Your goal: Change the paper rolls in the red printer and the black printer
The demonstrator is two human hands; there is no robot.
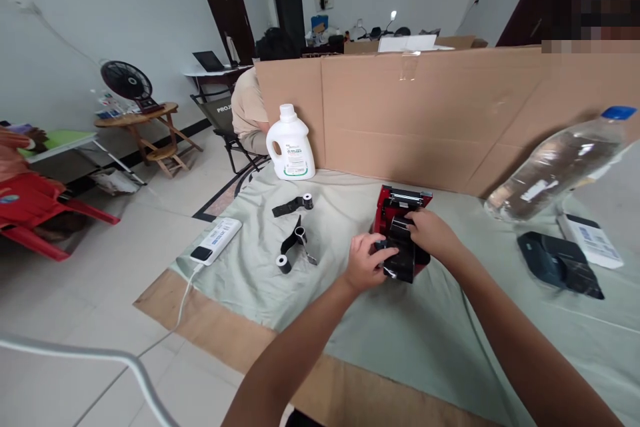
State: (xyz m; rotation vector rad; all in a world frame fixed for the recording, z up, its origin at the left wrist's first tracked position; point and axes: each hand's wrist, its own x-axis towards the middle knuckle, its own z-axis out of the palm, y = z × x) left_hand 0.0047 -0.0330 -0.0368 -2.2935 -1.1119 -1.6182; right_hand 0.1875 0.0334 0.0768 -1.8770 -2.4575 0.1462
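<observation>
A small red and black printer (384, 213) with its lid raised sits on the cloth in front of me. My left hand (367, 261) is at its left front side, fingers closed over the edge and the index finger lying across a black glossy strip (401, 265). My right hand (431, 232) pinches a dark roll (400, 228) inside the printer from the right; its far end is hidden by the fingers. To the left lie a black ribbon roll (284, 264) with a loose strip and another roll (307, 201), partly unwound.
A white detergent bottle (293, 147) stands by the cardboard wall (400, 120). A white power bank (216, 241) with a cable lies left. On the right are a tilted plastic bottle (555, 163), a black device (555, 260) and a white box (593, 240). A person sits behind the cardboard.
</observation>
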